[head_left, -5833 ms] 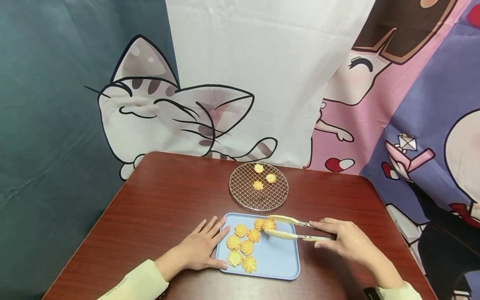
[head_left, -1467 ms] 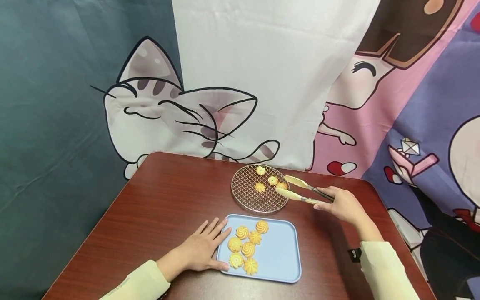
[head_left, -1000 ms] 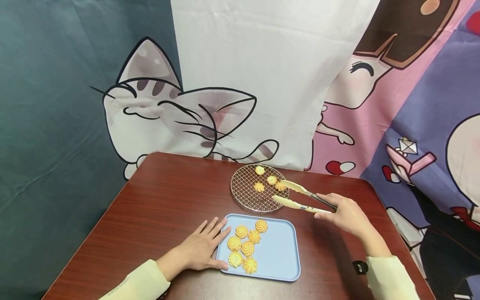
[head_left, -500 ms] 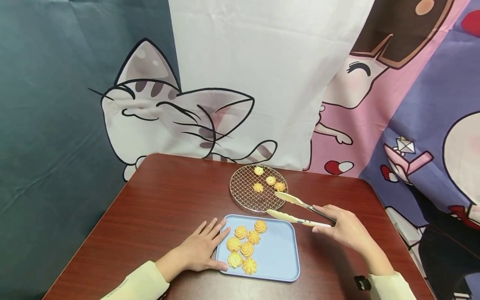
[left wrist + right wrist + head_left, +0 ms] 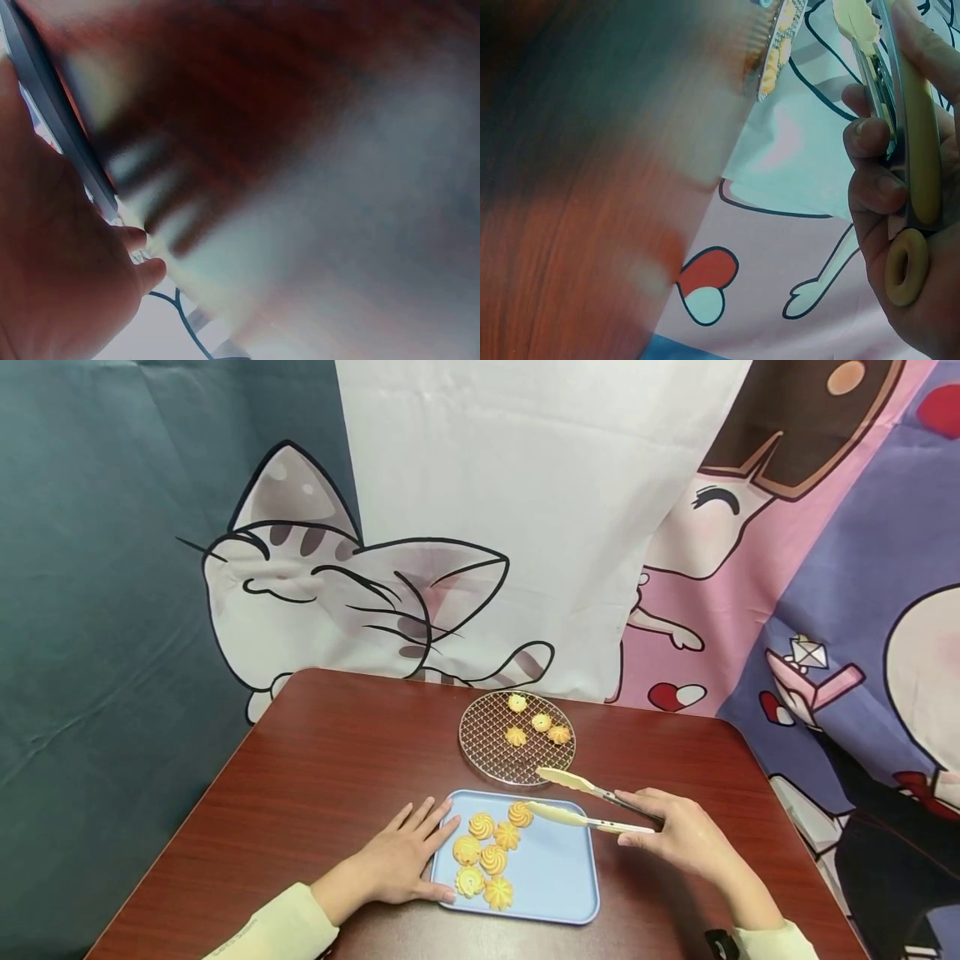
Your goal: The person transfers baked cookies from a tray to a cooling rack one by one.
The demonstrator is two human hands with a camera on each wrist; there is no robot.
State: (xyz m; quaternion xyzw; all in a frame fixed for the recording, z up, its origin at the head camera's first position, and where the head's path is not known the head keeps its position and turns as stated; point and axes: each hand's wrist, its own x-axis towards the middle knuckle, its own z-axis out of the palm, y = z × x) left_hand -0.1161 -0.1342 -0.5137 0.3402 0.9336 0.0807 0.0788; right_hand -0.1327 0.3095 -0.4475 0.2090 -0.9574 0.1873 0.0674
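Observation:
My right hand (image 5: 678,835) grips a pair of cream-tipped tongs (image 5: 592,822), whose arms stand apart with nothing between them. The tongs' lower tip overlaps the far edge of the blue tray (image 5: 555,885), close to a swirled cookie (image 5: 520,814). Several piped butter cookies lie on the tray's left half. With fingers spread, my left hand (image 5: 401,856) rests at the tray's left rim. Beyond the tray, a round wire rack (image 5: 487,739) bears several cookies, one star-shaped cookie (image 5: 558,735) near its right edge. In the right wrist view, fingers curl round the tongs' handle (image 5: 919,150).
The dark red wooden table (image 5: 315,760) carries the tray and rack. Behind its far edge hangs a curtain (image 5: 570,527) printed with a cat and other cartoon figures. Bare tabletop shows to the left and right.
The tongs set a cookie from the tray onto the rack's right side and let it go. My right hand then drew the spread tongs back toward the tray. The left hand stayed put.

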